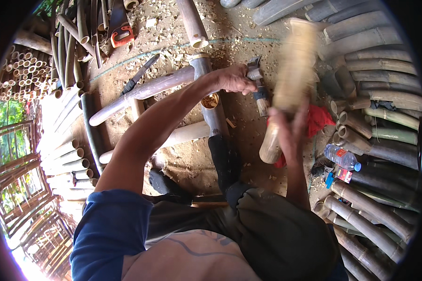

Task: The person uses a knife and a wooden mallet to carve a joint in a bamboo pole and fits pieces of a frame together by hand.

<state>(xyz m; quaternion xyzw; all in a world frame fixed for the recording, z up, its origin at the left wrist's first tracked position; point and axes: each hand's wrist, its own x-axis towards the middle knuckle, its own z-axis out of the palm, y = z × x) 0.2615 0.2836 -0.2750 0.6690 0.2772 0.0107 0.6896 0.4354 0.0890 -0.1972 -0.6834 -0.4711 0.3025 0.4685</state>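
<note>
My left hand (237, 79) is closed around a short metal-bladed tool (259, 91), whose wooden handle has a dark wrapped band. Its exact kind is hard to make out. To its right, my right hand (290, 129) grips a thick pale wooden club (293, 65), smeared by motion, its far end raised; the butt (269, 149) comes out below the hand. Between my legs, a bamboo pole (214, 121) has a cut opening (210, 100) with shavings inside. Two other bamboo poles, an upper one (145, 91) and a lower one (185, 133), run left from it.
Stacked bamboo lengths (384, 65) line the right side, with a water bottle (342, 157) on them. A red cloth (320, 121) lies behind my right hand. Farther left are a dark-handled knife (140, 74) and an orange-handled saw (121, 35). Wood chips cover the ground.
</note>
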